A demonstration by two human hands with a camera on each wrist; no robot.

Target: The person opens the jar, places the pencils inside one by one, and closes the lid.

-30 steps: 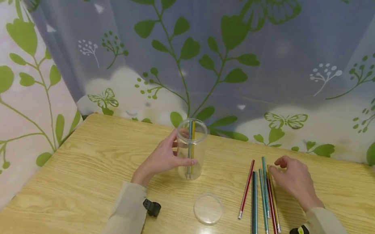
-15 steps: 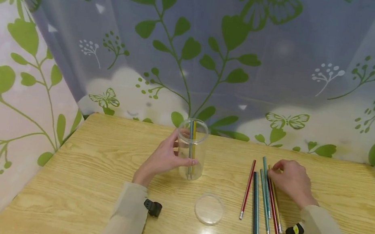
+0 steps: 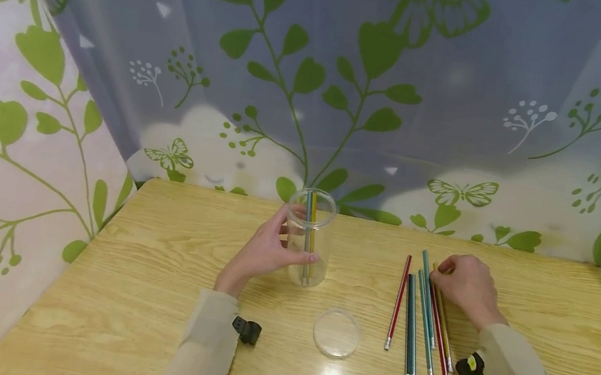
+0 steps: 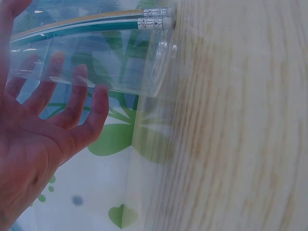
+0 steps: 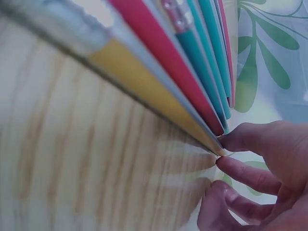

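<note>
My left hand (image 3: 262,252) curves round a clear plastic jar (image 3: 323,247), its thumb across the near side. The jar stands upright and lidless on the table. Two pencils, one yellow (image 3: 314,206) and one teal (image 4: 106,27), lean inside it, silver eraser ends at the bottom. At the right, my right hand (image 3: 469,287) pinches the far tip of another yellow pencil (image 5: 144,79) between thumb and forefinger. This pencil lies at the right side of a loose group of red, teal and dark green pencils (image 3: 409,329), eraser ends towards me.
A round clear lid (image 3: 336,334) lies flat between the jar and the pencils. Apart at the group's left is a single red pencil (image 3: 398,301). Behind the wooden table (image 3: 146,268) hangs a leaf-printed cloth (image 3: 257,161). Each wrist wears a small black camera (image 3: 248,331).
My right hand has shifted slightly left and closed its thumb and forefinger on the yellow pencil's tip. The left hand and jar stay in place.
</note>
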